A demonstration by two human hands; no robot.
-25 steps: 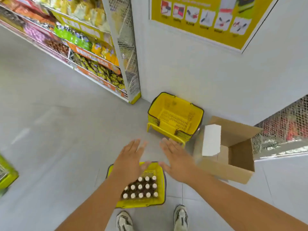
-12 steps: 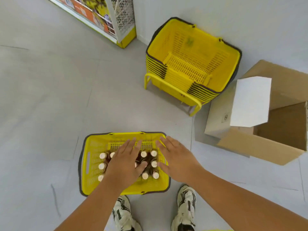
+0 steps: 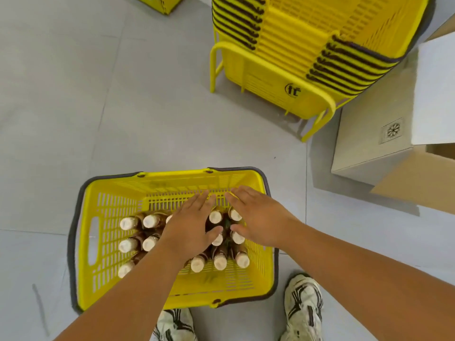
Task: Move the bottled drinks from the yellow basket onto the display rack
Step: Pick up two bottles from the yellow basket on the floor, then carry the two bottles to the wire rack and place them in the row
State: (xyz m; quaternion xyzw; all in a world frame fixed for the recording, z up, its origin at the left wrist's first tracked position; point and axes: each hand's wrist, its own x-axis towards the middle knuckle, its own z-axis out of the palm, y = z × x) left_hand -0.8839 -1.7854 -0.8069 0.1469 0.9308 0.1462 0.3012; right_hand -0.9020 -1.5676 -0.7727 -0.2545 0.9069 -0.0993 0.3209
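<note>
A yellow basket [image 3: 110, 190] with a dark rim stands on the grey floor in front of my feet. Inside it stand several brown bottled drinks [image 3: 138, 232] with cream caps, packed upright in rows. My left hand [image 3: 189, 227] hovers flat over the middle bottles, fingers straight, hiding some caps. My right hand [image 3: 258, 217] is spread just over the bottles at the basket's right side, fingers straight and holding nothing. The display rack is out of view.
A stack of nested yellow baskets [image 3: 307, 45] on a yellow stand sits ahead to the right. An open cardboard box [image 3: 384, 143] lies at the right edge. A yellow shelf base [image 3: 160, 3] shows at the top. My two shoes [image 3: 302, 306] stand just behind the basket.
The view has tilted down and closed in on the basket. Both hands have dropped from above the floor to just over the bottle caps.
</note>
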